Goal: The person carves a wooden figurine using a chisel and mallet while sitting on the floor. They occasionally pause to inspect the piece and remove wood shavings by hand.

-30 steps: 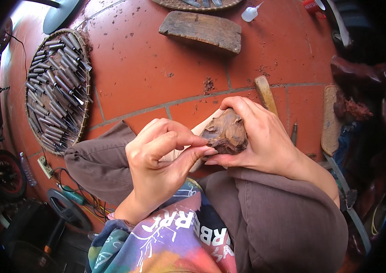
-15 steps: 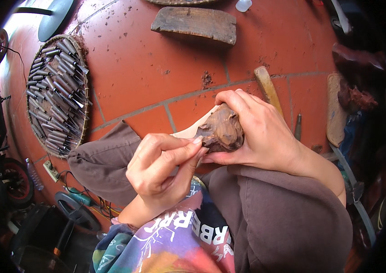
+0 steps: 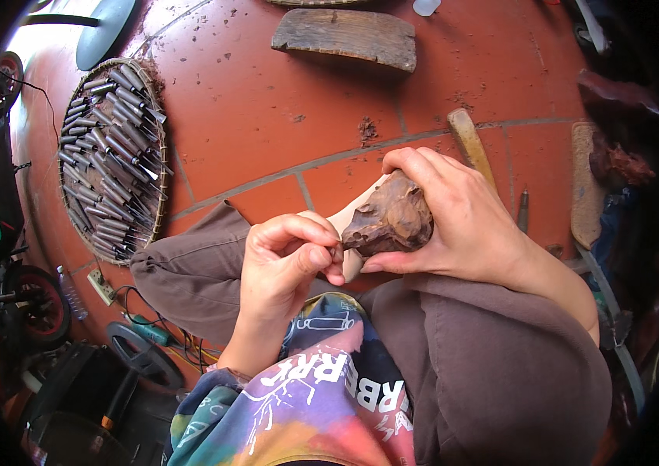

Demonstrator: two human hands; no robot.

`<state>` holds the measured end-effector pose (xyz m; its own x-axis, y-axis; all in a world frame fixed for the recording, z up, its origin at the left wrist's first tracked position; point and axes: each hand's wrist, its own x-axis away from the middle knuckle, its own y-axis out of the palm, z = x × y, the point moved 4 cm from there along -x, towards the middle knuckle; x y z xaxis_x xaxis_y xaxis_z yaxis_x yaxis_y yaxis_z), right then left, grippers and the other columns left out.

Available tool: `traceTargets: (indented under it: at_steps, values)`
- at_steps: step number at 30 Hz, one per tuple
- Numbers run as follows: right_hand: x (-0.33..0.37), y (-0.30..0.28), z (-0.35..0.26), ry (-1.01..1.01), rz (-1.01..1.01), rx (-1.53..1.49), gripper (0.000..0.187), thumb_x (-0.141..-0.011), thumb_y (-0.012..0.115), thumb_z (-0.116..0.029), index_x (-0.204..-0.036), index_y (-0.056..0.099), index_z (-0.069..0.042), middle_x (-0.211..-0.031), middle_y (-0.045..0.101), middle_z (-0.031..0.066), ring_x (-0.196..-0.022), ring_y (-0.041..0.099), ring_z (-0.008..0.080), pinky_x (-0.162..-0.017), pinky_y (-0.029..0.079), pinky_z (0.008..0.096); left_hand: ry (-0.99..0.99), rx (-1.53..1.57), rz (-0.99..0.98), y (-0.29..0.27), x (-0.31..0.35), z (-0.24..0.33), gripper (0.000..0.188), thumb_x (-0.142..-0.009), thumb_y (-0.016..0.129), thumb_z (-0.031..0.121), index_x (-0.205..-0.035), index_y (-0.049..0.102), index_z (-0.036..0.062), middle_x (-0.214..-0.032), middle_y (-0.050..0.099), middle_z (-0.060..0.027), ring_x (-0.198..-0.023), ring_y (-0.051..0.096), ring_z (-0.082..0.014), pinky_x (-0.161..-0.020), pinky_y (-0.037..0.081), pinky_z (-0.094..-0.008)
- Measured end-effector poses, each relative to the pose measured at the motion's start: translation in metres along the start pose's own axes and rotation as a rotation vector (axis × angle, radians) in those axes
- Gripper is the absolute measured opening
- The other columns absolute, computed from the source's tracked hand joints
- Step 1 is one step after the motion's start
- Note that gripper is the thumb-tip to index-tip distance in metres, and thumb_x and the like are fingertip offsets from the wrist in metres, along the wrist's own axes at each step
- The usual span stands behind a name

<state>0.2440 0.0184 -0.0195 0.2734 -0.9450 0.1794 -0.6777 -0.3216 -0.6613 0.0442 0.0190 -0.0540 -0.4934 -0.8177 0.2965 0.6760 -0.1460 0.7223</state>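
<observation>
Since half a second ago, the left hand point(image 3: 283, 252) has drawn slightly down and leftward from the edge of a brown, knobbly carved piece point(image 3: 393, 217). That piece, which looks like wood, is held above the person's lap, near the middle of the view. The right hand point(image 3: 457, 210) is curved around its right side, fingers over the far edge and thumb along the near edge, gripping it. The left hand's thumb and fingertips are brought close together just beside the carving's left end; whether they pinch something tiny, or touch the carving, cannot be told.

Beneath are dark brown trousers point(image 3: 500, 373) and a multicoloured shirt point(image 3: 290, 419). Just beyond the right hand, a yellowish wooden bar point(image 3: 471, 144) lies on the red tiled floor point(image 3: 244, 124), with a slim pointed tool point(image 3: 523, 210) to its right. Farther out, a weathered wooden block point(image 3: 345, 39) lies among scattered shavings. On the left, a round woven tray point(image 3: 164, 155) holds many dark-handled tools point(image 3: 108, 163).
</observation>
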Motion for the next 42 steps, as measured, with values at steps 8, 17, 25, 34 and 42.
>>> traceTargets:
  at_steps: [8, 17, 25, 34, 42]
  values:
    - [-0.001, 0.000, 0.001, 0.021, -0.012, 0.010, 0.078, -0.064, 0.087, -0.048, -0.117, 0.052, -0.002, -0.107, 0.061, 0.0176, -0.100, 0.060, 0.0372, -0.089, 0.048, 0.0452, -0.159, 0.081, 0.034, -0.005, -0.003, -0.006, 0.014, -0.093, 0.068, 0.015, -0.097, 0.062, 0.0034, -0.081, 0.054, -0.0072, -0.061, 0.054, -0.0116, -0.056, 0.046, -0.0193]
    - [-0.002, -0.002, -0.001, 0.025, -0.024, 0.009, 0.076, -0.064, 0.087, -0.046, -0.117, 0.052, -0.002, -0.103, 0.061, 0.0160, -0.099, 0.060, 0.0347, -0.085, 0.049, 0.0442, -0.166, 0.139, -0.007, -0.006, -0.005, -0.009, 0.018, -0.091, 0.072, 0.018, -0.093, 0.061, 0.0042, -0.080, 0.054, -0.0068, -0.062, 0.054, -0.0126, -0.051, 0.046, -0.0211]
    - [-0.002, -0.002, 0.000, 0.014, -0.016, -0.004, 0.077, -0.064, 0.087, -0.046, -0.117, 0.052, -0.002, -0.104, 0.061, 0.0164, -0.099, 0.060, 0.0354, -0.087, 0.048, 0.0444, -0.021, -0.078, 0.009, -0.003, -0.006, -0.004, 0.021, -0.088, 0.074, 0.020, -0.085, 0.063, 0.0035, -0.082, 0.058, -0.0080, -0.070, 0.057, -0.0145, -0.058, 0.048, -0.0226]
    - [-0.001, 0.000, 0.003, -0.021, 0.001, 0.053, 0.084, -0.059, 0.091, -0.041, -0.121, 0.051, -0.001, -0.109, 0.060, 0.0177, -0.101, 0.062, 0.0362, -0.086, 0.050, 0.0414, 0.442, -0.749, 0.022, 0.007, -0.011, 0.010, 0.012, -0.071, 0.079, -0.002, -0.080, 0.072, 0.0035, -0.079, 0.069, -0.0066, -0.079, 0.063, -0.0171, -0.071, 0.048, -0.0290]
    - [0.000, 0.001, 0.003, -0.036, 0.021, 0.001, 0.083, -0.064, 0.087, -0.048, -0.120, 0.051, 0.002, -0.108, 0.060, 0.0218, -0.099, 0.060, 0.0394, -0.089, 0.048, 0.0454, 0.416, -0.814, 0.061, 0.009, -0.011, 0.010, 0.011, -0.072, 0.077, -0.004, -0.079, 0.071, 0.0018, -0.081, 0.067, -0.0079, -0.079, 0.062, -0.0166, -0.071, 0.047, -0.0277]
